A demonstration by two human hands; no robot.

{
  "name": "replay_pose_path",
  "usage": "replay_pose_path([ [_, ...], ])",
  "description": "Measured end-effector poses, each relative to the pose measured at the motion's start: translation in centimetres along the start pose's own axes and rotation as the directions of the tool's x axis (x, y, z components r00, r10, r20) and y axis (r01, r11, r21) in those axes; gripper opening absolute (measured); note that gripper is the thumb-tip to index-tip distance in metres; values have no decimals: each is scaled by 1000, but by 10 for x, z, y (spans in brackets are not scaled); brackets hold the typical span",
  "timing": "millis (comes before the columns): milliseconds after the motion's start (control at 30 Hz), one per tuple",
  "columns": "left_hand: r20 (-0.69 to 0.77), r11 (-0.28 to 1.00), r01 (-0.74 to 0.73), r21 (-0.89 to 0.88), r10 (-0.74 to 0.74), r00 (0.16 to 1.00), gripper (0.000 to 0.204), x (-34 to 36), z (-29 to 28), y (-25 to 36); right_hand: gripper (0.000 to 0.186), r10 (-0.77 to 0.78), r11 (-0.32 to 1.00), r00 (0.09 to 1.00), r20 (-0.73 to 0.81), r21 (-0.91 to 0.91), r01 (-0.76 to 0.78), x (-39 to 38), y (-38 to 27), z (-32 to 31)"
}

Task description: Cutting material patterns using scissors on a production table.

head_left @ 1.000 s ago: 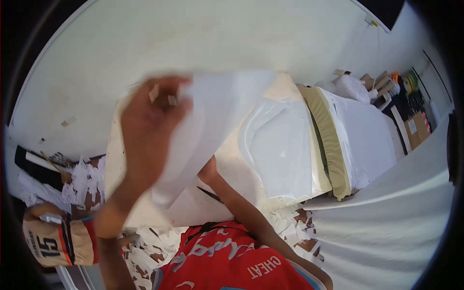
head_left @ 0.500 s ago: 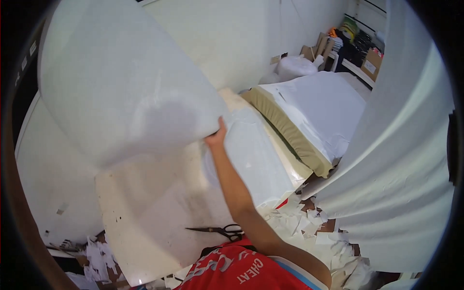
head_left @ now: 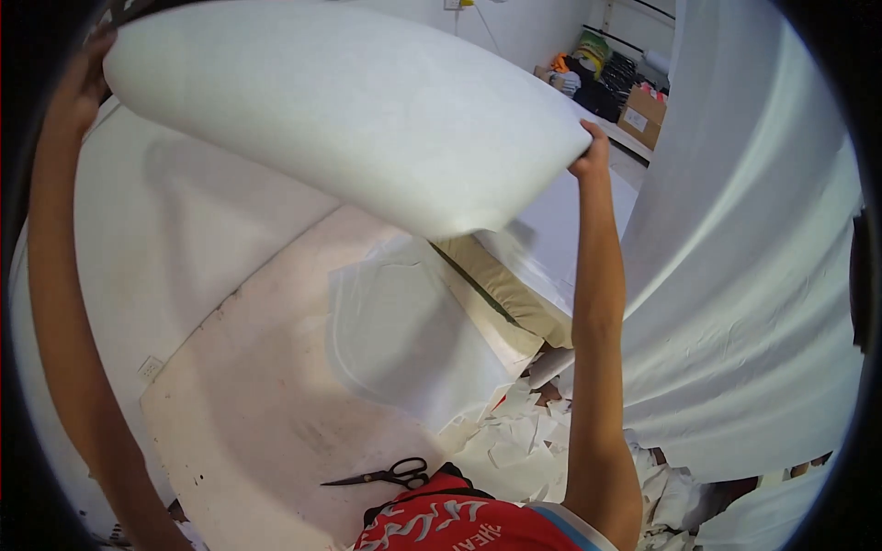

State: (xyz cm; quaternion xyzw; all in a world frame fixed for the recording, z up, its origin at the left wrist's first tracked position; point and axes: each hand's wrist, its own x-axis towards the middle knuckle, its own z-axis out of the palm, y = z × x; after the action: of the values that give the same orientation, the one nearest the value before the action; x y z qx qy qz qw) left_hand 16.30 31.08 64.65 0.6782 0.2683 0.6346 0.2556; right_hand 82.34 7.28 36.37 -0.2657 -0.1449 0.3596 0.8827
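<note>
You have the big white sheet (head_left: 349,119) up in the air, over the far part of the worktop (head_left: 248,413) and well apart from the scissors (head_left: 395,473). Your left hand (head_left: 89,78) is closed on its left end, though some of those fingers are hard to see. Your right hand (head_left: 591,151) pinches its right end, with the thumb on the edge. The sheet bows in one big, smooth curve between your hands, and it has a small dent low down, toward the right. So it looks light for its size, and bendy, but with some spring in it. It may feel a bit slick, so a loose pinch could slip. It could crease if you squeeze hard or bend it too tight. The two far ends, where you have it, seem good places to hold, as that spreads the pull. Hold it flat between thumb and fingers, and keep your tips off the dent. Below it, a pale piece (head_left: 386,321) lies flat on the worktop.
</note>
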Motion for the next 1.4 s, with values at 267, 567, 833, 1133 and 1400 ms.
replay_pose_path([
  [267,134,859,471,-202,-452,882,44,-202,107,-96,43,-33,915,950,-310,-392,-96,-54,-47,-186],
  [567,173,511,858,-56,-841,512,42,-373,106,-219,103,-336,44,640,-691,-691,-722,-89,31,-303],
  [833,460,14,866,-501,-843,280,51,-463,137,-264,106,-598,-19,678,-427,-839,-544,-113,13,-303],
  [1133,410,456,834,-310,-728,550,55,-526,181,-228,65,-119,-447,991,57,-894,-3,-189,120,-204],
  [1400,588,149,966,-213,-770,248,64,-486,241,-203,65,-39,-646,910,-414,-684,-339,-140,82,-216],
])
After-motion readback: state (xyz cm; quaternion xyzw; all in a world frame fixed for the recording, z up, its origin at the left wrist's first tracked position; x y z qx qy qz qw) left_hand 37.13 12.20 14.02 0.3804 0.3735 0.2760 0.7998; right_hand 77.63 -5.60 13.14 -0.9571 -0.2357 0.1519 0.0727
